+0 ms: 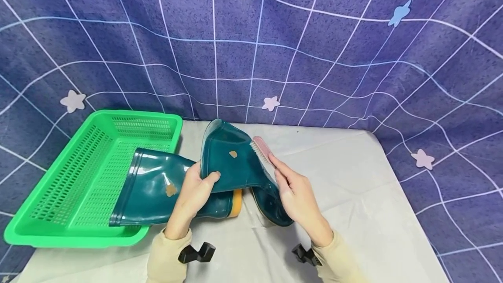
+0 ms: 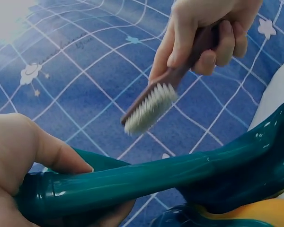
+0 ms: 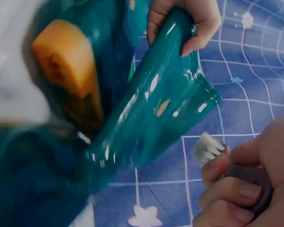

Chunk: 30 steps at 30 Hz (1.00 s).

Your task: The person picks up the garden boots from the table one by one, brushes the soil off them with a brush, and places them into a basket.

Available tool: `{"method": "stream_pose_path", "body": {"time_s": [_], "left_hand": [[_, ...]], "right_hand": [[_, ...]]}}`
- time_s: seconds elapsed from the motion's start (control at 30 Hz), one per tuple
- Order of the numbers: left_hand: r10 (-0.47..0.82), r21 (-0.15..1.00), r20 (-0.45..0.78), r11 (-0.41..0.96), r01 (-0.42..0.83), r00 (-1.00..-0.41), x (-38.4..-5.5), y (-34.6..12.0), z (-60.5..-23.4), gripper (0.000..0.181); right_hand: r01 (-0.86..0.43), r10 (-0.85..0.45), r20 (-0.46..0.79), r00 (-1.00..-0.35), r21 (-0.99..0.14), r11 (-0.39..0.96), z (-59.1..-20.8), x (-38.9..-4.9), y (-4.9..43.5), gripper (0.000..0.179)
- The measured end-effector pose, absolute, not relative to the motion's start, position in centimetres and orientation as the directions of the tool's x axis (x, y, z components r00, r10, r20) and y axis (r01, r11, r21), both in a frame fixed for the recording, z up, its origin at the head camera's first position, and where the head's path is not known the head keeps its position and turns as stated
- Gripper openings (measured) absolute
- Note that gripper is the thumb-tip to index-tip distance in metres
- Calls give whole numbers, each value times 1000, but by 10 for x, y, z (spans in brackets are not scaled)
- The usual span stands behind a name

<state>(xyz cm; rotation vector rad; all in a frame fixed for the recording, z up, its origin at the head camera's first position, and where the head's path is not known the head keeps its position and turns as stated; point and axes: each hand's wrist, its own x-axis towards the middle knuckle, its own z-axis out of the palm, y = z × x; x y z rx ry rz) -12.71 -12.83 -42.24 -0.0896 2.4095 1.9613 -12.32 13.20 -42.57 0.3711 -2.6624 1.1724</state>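
Note:
A dark green rubber boot [image 1: 239, 167] is tilted up off the table, its shaft opening toward the upper left. My left hand [image 1: 198, 187] grips the rim of that shaft, thumb on the near side. In my right hand [image 1: 296, 191] is a pink-handled brush [image 1: 261, 147] with pale bristles, its head beside the shaft's upper right edge. The left wrist view shows the brush bristles [image 2: 151, 109] a little apart from the boot. A tan patch [image 1: 233, 154] marks the shaft. Beneath lies a second green boot [image 1: 153, 191] with an orange-yellow heel [image 1: 235, 203] and its own tan patch.
A green plastic basket [image 1: 94, 241] stands at the left, with the second boot's shaft lying over its right rim. A white cloth [image 1: 346, 178] covers the table. Behind it hangs a blue curtain [image 1: 235, 56] with a grid and stars.

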Motion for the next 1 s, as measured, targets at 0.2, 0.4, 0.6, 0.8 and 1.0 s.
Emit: {"method": "stream_pose_path", "body": {"time_s": [0.2, 0.4, 0.6, 0.8, 1.0], "left_hand": [[-18, 971, -43, 236, -46, -999, -130, -128, -422, 40], [-19, 968, -52, 244, -55, -998, -128, -124, -422, 40], [-24, 968, -33, 248, -37, -999, -125, -126, -418, 38], [-32, 966, -20, 258, -28, -999, -124, -124, -416, 37], [-31, 966, -9, 258, -17, -999, -123, -119, -415, 37]], "right_hand": [[-332, -154, 303, -941, -726, 603, -452, -136, 107, 43], [-412, -166, 412, -896, -632, 657, -478, -138, 101, 43], [-428, -149, 458, -876, -599, 676, -477, -135, 98, 43], [-382, -144, 385, -912, -668, 639, -470, -129, 94, 43], [-327, -150, 301, -942, -718, 615, -465, -126, 95, 43]]}}
